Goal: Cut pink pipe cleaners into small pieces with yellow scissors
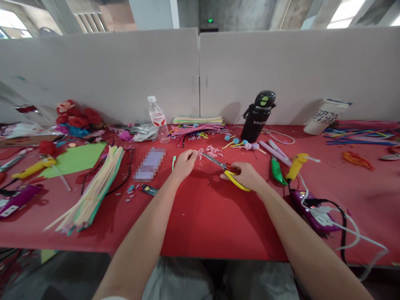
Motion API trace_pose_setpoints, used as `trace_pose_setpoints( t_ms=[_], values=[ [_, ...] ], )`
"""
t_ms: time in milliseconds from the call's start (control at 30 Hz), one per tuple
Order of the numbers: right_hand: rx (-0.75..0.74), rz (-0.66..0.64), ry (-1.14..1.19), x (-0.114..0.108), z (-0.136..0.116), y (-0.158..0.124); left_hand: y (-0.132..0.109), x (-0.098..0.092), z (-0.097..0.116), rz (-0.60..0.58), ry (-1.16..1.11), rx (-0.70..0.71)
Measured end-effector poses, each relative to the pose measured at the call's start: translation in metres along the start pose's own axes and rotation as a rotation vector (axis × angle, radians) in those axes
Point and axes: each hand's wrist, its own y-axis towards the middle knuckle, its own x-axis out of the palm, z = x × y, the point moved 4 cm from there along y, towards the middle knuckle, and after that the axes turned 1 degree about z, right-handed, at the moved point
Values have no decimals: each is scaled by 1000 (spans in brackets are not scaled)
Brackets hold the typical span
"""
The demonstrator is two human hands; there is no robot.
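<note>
My right hand [247, 177] grips a pair of scissors [215, 160] with a yellow handle loop and a red one. Their blades point up and left, with the tip near my left hand [185, 165]. The fingers of that hand are pinched together at the edge of a small heap of cut pink pieces [213, 151]; whatever they hold is too small to make out. A pale green strip [173, 163] lies just left of my left hand. To the right of my right hand is a green crumpled wrapper [276, 170].
A bundle of pastel fuzzy stems [98, 189] lies left. A yellow glue gun [296, 166] stands by a purple power strip [315, 214] with trailing cables. Behind are a plastic bottle [158, 121], black flask [258, 118] and paper cup [326, 116], before a white partition [125, 75].
</note>
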Motion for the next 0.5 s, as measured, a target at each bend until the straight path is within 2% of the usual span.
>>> trace_pose_setpoints(
  t_ms=[267, 500],
  values=[
    [6, -4, -1, 0, 4, 1, 0, 0, 0, -2, -45, 40],
    [-3, -10, -29, 1, 5, 1, 2, 1, -5, -7, -29, 2]
  ],
)
